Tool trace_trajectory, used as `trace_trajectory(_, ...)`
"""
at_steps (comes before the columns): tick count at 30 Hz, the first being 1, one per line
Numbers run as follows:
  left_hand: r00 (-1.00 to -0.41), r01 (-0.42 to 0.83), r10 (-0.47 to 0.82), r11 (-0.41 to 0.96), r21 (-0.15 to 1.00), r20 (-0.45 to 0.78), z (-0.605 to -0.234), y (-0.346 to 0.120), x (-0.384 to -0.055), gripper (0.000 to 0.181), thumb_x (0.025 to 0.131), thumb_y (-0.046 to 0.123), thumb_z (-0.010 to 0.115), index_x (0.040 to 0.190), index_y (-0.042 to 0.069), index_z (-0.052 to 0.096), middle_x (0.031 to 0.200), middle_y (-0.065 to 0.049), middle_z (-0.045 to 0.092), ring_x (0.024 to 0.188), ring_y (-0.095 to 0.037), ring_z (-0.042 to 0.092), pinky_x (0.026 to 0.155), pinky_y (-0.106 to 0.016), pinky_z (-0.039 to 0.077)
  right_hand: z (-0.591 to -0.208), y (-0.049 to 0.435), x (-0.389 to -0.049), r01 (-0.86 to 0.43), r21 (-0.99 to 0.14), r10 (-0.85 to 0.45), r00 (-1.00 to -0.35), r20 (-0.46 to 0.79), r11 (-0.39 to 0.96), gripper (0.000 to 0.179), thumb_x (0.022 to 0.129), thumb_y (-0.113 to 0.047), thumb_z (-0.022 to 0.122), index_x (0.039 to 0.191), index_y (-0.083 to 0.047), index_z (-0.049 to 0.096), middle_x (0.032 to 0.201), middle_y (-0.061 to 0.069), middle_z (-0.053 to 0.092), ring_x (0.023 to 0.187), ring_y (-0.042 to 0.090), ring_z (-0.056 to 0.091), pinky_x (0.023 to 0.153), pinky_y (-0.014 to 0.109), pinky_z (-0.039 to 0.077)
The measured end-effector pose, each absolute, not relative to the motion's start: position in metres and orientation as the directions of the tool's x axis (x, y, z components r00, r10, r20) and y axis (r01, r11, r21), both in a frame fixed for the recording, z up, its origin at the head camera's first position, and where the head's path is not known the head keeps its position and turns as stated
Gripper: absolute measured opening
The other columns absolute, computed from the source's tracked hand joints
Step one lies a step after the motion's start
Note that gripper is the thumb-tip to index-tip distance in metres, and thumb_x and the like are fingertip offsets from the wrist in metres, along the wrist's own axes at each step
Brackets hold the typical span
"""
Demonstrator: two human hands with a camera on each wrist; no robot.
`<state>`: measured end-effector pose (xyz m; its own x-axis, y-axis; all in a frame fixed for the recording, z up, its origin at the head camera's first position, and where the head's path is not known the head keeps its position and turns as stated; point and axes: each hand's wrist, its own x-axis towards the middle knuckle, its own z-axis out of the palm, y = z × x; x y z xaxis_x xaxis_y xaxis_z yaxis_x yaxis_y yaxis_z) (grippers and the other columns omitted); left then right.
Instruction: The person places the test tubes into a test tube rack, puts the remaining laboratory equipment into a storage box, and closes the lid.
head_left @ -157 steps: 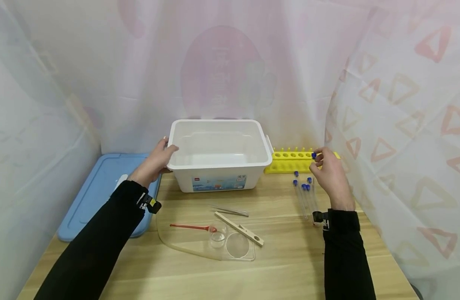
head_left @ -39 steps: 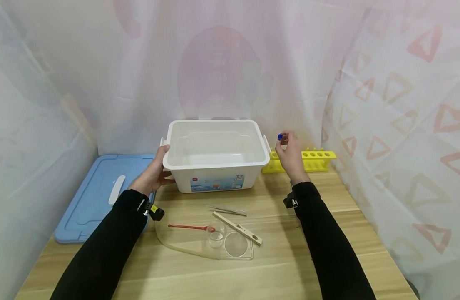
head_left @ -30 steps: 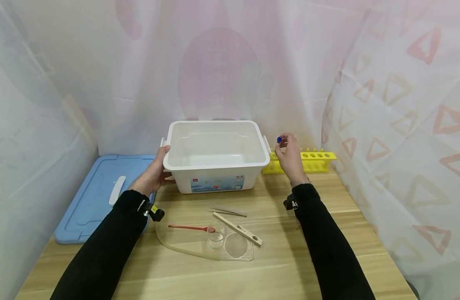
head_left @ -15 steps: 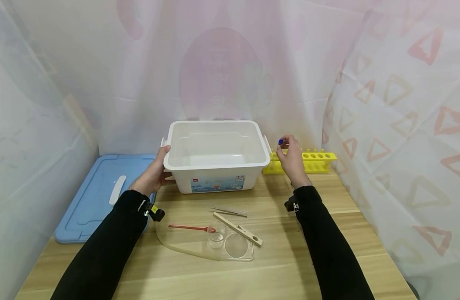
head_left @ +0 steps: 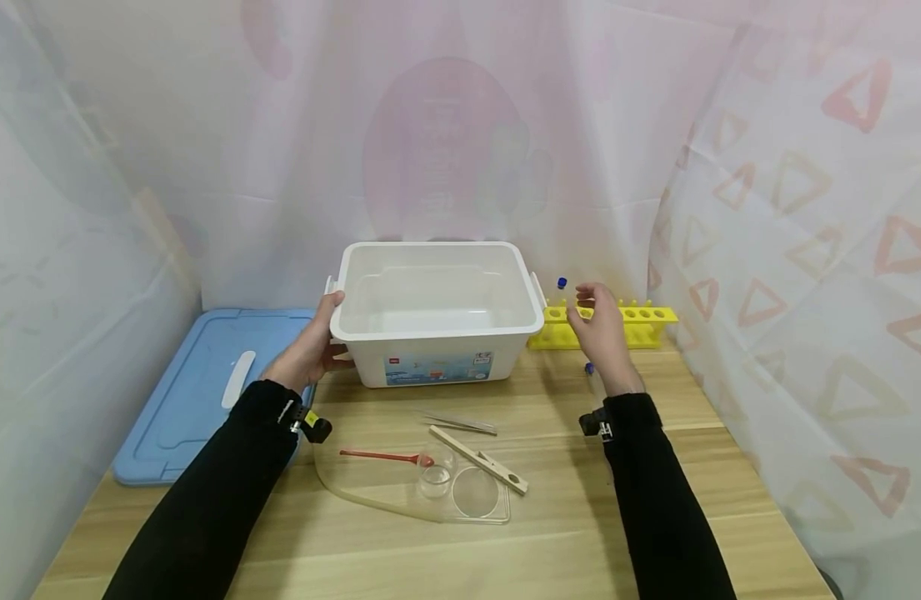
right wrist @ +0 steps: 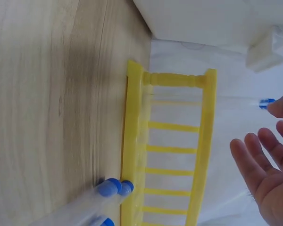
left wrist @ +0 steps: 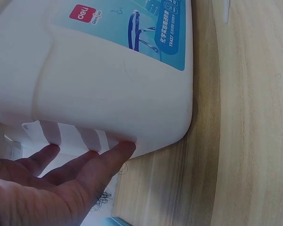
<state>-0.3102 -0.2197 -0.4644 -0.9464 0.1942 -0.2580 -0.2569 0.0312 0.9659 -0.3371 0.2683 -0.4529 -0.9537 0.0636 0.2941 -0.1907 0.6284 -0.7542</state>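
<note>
At the left of the white plastic box [head_left: 437, 287], my left hand [head_left: 310, 337] has its thumb at the rim and its other fingers [left wrist: 111, 160] against the outer side wall. A clear test tube with a blue cap [head_left: 562, 283] stands upright in the leftmost part of the yellow test tube rack [head_left: 648, 315]. My right hand [head_left: 598, 329] is just right of that cap, fingers spread and holding nothing. In the right wrist view, the thumb overlaps the cap's edge. Several more blue-capped tubes [right wrist: 111, 187] lie on the table before the rack, mostly hidden by my right arm in the head view.
A blue lid [head_left: 178, 400] lies at the left. In front of the box are tweezers [head_left: 460, 423], a wooden test tube clamp [head_left: 478, 458], a red spoon [head_left: 381, 455], small clear dishes [head_left: 475, 492] and a bent length of tubing [head_left: 370, 502]. Patterned curtains enclose the table.
The right hand carried a blue-capped tube leftward to the rack's left end, lowered it slightly, then let go and moved back right. The left hand shifted lower on the box's side since the first frame.
</note>
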Motion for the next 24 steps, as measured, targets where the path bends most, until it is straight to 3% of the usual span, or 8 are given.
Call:
trace_trajectory(13,-0.944,-0.275,0.181,0.031,0.961,-0.276,-0.464,-0.221,-0.312,0.100,0.114,0.084,0.025,0.189,0.019,0.014,0.188,-0.034,0.022,0.177,-0.058,0.031,0.137,-0.081,0.037,-0.450,0.296,-0.303,-0.126,-0.734,0.021,-0.982,0.188,0.667,0.055,0.123,-0.018,0.063,0.173,-0.003,0.046,0.173,0.028,0.052,0.163,0.052,0.051,0.131,0.067,0.051)
trace_trajectory(24,-0.939,-0.303,0.169,0.003,0.953,-0.299,-0.462,-0.225,-0.308,0.105,0.111,0.089,0.028,0.189,0.020,0.017,0.192,-0.030,0.018,0.180,-0.056,0.025,0.140,-0.081,0.032,-0.446,0.320,-0.299,-0.115,-0.650,0.005,-0.984,0.180,0.751,0.050,0.123,-0.016,0.061,0.167,0.004,0.052,0.169,0.034,0.055,0.156,0.057,0.056,0.128,0.069,0.053)
